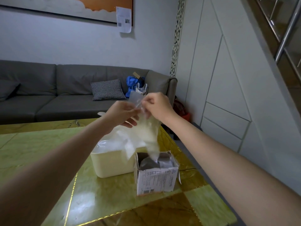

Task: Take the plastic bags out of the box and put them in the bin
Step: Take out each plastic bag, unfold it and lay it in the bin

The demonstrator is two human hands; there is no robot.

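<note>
Translucent plastic bag [149, 134] hangs vertically from both hands, right hand [158, 106] and left hand [124, 114] pinching its top, tail above the box [156, 174], bin [112, 163] just left.

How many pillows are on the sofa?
2: a checkered pillow on the seat near the blue bag, and a grey pillow at the left edge. Others may sit out of frame.
</note>
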